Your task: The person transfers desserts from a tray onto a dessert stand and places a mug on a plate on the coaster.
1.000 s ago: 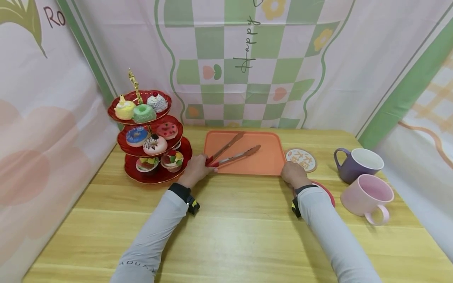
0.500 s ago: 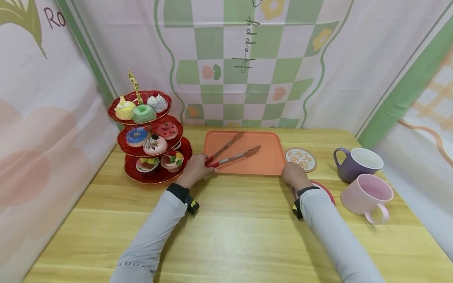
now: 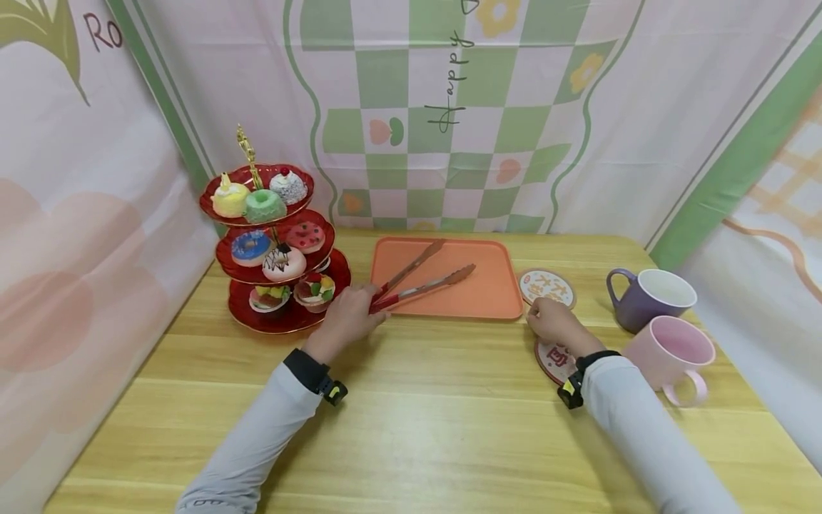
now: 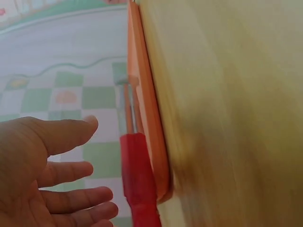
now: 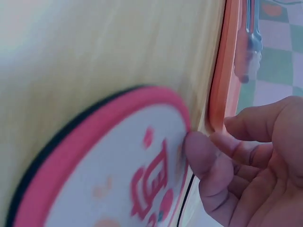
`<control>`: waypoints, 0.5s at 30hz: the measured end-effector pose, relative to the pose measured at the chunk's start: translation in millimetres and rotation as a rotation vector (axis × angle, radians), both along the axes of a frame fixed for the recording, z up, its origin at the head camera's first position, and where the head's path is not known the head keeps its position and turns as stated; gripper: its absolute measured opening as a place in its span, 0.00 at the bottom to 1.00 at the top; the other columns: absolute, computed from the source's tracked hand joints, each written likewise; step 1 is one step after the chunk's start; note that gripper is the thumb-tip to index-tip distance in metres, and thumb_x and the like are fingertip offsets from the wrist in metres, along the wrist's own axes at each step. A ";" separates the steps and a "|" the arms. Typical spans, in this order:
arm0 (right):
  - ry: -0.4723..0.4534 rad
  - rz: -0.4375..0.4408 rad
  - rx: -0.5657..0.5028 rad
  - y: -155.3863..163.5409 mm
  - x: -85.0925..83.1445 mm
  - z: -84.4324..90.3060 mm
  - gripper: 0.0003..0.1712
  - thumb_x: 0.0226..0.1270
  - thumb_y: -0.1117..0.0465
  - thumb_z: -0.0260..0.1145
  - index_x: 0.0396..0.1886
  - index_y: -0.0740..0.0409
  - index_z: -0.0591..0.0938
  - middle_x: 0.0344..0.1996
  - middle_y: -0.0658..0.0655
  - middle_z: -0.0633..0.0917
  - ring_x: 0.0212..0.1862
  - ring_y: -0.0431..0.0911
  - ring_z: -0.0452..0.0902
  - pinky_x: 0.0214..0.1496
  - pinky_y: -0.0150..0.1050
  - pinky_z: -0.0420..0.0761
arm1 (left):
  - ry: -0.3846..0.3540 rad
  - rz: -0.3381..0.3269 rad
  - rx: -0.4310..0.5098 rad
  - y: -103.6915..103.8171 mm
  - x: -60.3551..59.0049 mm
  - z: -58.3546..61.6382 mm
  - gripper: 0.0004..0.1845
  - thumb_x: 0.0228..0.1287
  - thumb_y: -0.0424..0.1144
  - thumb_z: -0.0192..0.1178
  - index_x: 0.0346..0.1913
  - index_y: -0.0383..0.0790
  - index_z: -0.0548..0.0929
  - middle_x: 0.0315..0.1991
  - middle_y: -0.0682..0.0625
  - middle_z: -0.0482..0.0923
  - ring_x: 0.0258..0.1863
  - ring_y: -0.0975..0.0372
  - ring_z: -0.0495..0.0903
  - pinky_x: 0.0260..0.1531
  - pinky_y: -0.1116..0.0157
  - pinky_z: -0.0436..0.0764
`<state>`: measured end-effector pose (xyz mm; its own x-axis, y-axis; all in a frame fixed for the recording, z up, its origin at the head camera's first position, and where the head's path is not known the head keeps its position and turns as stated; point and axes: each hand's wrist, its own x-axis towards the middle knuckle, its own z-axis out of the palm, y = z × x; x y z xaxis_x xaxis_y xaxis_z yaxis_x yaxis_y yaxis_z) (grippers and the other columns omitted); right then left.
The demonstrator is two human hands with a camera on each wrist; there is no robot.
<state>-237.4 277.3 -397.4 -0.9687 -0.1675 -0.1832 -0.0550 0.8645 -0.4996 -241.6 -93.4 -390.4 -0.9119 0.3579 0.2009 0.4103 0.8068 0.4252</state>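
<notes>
The wooden worktop (image 3: 411, 421) carries everything, with the three-tier red dessert stand (image 3: 277, 246) at its far left, loaded with toy doughnuts and cupcakes. The orange tray (image 3: 478, 285) sits at the middle of the far edge, and the red-handled tongs (image 3: 417, 282) lie across it with their handle end over the tray's near-left corner. At the right edge stand a purple mug (image 3: 650, 296) and a pink mug (image 3: 671, 350).

The left hand (image 3: 347, 318) is at the tongs' handle. The left wrist view shows its fingers straight and spread just beside the red handle (image 4: 137, 184), not wrapped round it, so nothing is held. The right hand (image 3: 557, 323) rests on the pink-rimmed coaster (image 3: 551, 360), its fingers curled and a fingertip (image 5: 201, 153) pressing the rim; I cannot tell whether it pinches the edge.

Risks, as I judge them: the left wrist is close to the dessert stand's bottom tier, so a careless lift of the tongs could knock a cupcake loose. The tongs lie splayed, and a loose grip on the handle could let them skid off the tray. The right sleeve sits near the pink mug, so a sweep could nudge it.

Only the head view shows the second coaster (image 3: 547, 287) at the tray's right edge and both mugs. Only the wrist views show how the fingers lie.
</notes>
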 end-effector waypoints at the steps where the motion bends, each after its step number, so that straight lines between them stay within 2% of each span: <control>1: 0.019 0.007 -0.002 3.1 1.4 -1.1 0.10 0.68 0.67 0.49 0.38 0.72 0.72 0.25 0.61 0.76 0.22 0.46 0.73 0.22 0.39 0.72 | 0.011 -0.018 0.001 0.2 2.3 0.1 0.21 0.54 0.43 0.69 0.46 0.34 0.80 0.34 0.45 0.76 0.30 0.57 0.71 0.28 0.61 0.72; 6: 0.089 0.034 0.014 17.5 7.2 -4.6 0.11 0.65 0.66 0.55 0.40 0.73 0.74 0.28 0.62 0.79 0.24 0.46 0.73 0.24 0.40 0.72 | 0.025 -0.125 -0.004 2.4 15.8 2.1 0.22 0.54 0.42 0.68 0.49 0.33 0.80 0.40 0.43 0.77 0.38 0.55 0.74 0.37 0.58 0.75; 10: 0.129 0.055 0.078 29.6 12.4 -4.3 0.14 0.61 0.66 0.59 0.41 0.75 0.75 0.27 0.62 0.78 0.27 0.49 0.73 0.28 0.44 0.73 | -0.037 -0.236 -0.044 4.6 28.9 5.1 0.23 0.57 0.44 0.66 0.52 0.35 0.79 0.46 0.44 0.76 0.46 0.54 0.75 0.45 0.57 0.74; 12: 0.136 0.050 0.122 35.7 14.8 -3.4 0.17 0.59 0.66 0.61 0.44 0.77 0.75 0.30 0.67 0.79 0.31 0.53 0.74 0.32 0.48 0.73 | -0.078 -0.292 -0.047 5.6 35.9 7.1 0.22 0.57 0.44 0.66 0.52 0.36 0.79 0.48 0.44 0.76 0.47 0.55 0.74 0.47 0.56 0.73; 15: 0.096 0.019 0.186 44.7 18.1 -1.9 0.22 0.58 0.66 0.61 0.48 0.79 0.73 0.39 0.75 0.77 0.36 0.57 0.72 0.39 0.52 0.72 | -0.074 -0.377 -0.061 6.9 45.7 8.7 0.21 0.57 0.43 0.66 0.51 0.37 0.80 0.49 0.45 0.75 0.49 0.55 0.74 0.48 0.57 0.72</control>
